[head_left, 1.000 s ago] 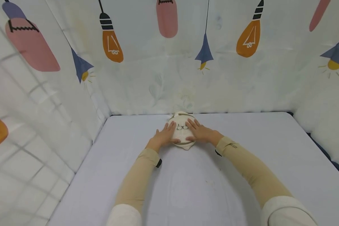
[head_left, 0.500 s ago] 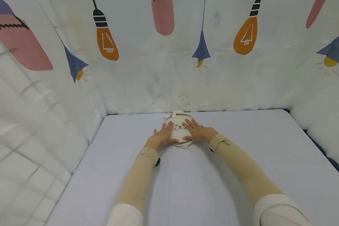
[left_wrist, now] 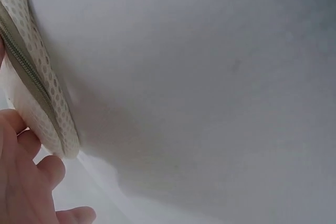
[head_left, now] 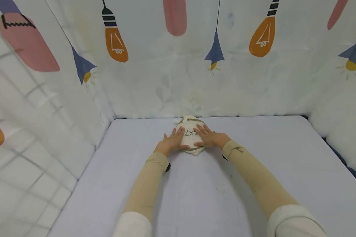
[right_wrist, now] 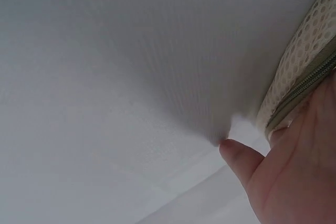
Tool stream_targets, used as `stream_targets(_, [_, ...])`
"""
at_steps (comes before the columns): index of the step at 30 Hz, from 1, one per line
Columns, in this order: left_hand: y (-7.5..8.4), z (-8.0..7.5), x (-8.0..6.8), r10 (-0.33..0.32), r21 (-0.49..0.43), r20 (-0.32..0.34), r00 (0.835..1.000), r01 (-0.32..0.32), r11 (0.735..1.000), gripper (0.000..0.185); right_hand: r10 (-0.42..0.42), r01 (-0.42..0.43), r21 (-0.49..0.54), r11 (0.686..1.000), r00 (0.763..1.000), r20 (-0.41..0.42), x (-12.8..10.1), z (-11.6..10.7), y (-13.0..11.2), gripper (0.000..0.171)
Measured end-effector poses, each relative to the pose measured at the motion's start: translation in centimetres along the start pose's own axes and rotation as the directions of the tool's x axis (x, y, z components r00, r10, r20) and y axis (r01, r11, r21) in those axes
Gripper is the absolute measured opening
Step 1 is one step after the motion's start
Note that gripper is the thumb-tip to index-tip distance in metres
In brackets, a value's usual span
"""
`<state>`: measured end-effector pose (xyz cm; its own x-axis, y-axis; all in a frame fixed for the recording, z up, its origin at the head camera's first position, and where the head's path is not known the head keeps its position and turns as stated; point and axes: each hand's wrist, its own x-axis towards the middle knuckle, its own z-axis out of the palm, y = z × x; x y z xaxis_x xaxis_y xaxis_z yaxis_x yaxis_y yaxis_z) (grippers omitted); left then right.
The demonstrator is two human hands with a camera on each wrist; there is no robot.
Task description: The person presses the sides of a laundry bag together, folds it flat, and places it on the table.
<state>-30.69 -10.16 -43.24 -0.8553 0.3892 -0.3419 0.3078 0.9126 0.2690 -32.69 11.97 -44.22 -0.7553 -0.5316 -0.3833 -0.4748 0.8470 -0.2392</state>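
Head view: one cream pouch [head_left: 191, 135] on the table [head_left: 255, 177]; two hands, left [head_left: 171, 143], right [head_left: 211, 139], lie flat, fingers spread, on it.

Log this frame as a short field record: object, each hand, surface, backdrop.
object: cream mesh pouch with olive zipper and a glasses print, lying flat near the far edge
left hand: fingers straight, resting on the pouch's left side
right hand: fingers straight, resting on the pouch's right side
surface: pale lavender sheet
backdrop: white curtain printed with light bulbs
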Motion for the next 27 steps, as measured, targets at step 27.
stream_targets(27, [1.0, -0.3, 0.9, 0.008, 0.020, -0.031, 0.999, -0.008, 1.000, 0.104, -0.055, 0.051, -0.102, 0.993, 0.998, -0.042, 1.7, -1.4, 0.1, 0.109])
